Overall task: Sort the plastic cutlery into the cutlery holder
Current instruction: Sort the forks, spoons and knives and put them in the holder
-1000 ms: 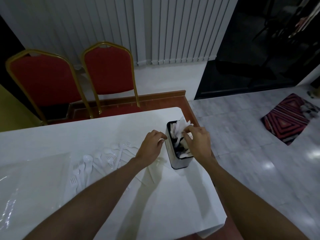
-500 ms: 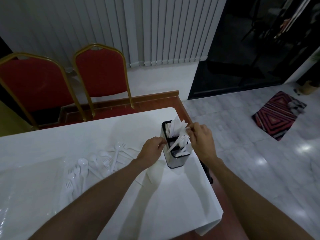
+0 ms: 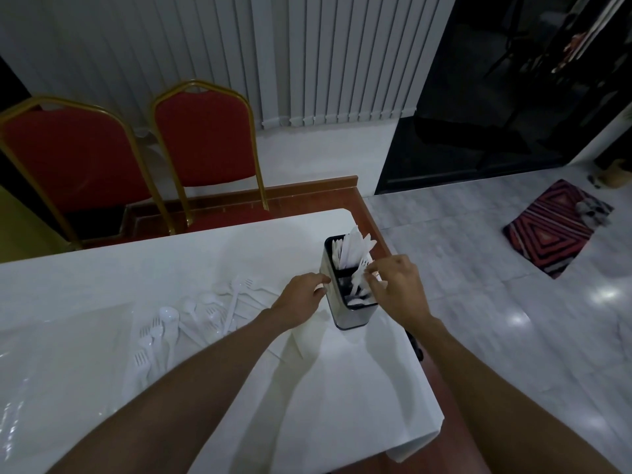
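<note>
**Feeding one more piece into the holder**

My left hand (image 3: 301, 295) curls against the left wall of the cutlery holder (image 3: 345, 316), thumb at the rim, and holds it steady on the worktop (image 3: 136, 268). My right hand (image 3: 398, 289) has its grip closed in a pinch on a white piece (image 3: 359, 278) over the middle of the holder. I cannot tell whether it is a fork or a spoon. The knives (image 3: 352, 249) stand upright in the far compartment.

The loose cutlery (image 3: 191, 316) lies spread on the worktop to my left, well apart from the holder. I judge it to be nearly weightless, stiff yet brittle, and slick. A light fingertip pinch on the handle should do, since squeezing could snap it. The holder is tall and narrow, so it may tip if I let go.
</note>
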Tool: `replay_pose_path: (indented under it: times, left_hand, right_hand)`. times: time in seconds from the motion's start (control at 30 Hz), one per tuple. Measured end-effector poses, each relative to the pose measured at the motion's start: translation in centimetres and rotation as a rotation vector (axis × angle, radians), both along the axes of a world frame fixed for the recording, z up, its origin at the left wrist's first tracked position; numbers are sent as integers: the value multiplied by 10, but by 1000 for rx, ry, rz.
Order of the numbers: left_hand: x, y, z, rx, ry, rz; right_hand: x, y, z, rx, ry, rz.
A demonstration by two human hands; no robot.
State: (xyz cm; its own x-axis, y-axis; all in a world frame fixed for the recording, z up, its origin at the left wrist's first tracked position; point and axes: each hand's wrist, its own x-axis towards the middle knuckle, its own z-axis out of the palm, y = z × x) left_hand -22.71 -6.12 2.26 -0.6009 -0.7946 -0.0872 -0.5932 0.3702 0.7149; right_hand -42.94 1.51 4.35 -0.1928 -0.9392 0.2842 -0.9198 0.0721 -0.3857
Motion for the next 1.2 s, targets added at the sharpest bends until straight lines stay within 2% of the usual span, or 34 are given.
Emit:
replay_pose_path:
  times: [0.1, 0.2, 0.33, 0.47, 0.7, 0.83, 1.03, 1.2]
  left_hand:
    - [5, -1, -3, -2, -24, -14]
    - [12, -1, -7, -5, -23, 14]
    - [33, -2, -15, -8, -14, 85]
    - [67, -4, -25, -1, 13, 198]
    - [145, -1, -55, 23, -36, 377]
    - [188, 7, -75, 45, -100, 454]
    - [229, 21, -92, -2, -214, 611]
    - [248, 28, -99, 84, -249, 746]
  right_hand:
    - [1, 4, 0, 22, 21, 7]
    - [1, 3, 5, -43, 32, 0]
    - [26, -12, 13, -162, 30, 139]
    - [71, -31, 5, -144, -30, 283]
    - [134, -51, -32, 80, -122, 380]
    - [165, -56, -63, 287, -166, 346]
    - [199, -54, -101, 448, -140, 282]
    - [216, -47, -117, 554, -79, 168]
